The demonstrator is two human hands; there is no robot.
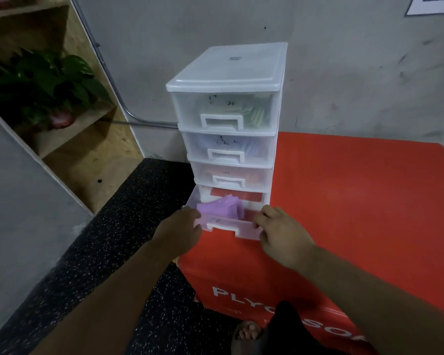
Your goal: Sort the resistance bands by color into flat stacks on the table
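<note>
Left hand [182, 226] and right hand [280, 234] each grip the front of the half-open bottom drawer [231, 228], so this looks like fetching, and next probably comes lifting out the purple bands [221, 207].

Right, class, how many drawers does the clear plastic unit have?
4, stacked in one column: the top drawer, second drawer and third drawer are pushed in; the bottom drawer is pulled out, gripped by the left hand and right hand.

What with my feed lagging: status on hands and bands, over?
Left hand, right hand gripping bottom drawer front. Drawer open, purple bands inside. Three upper drawers shut.
</note>
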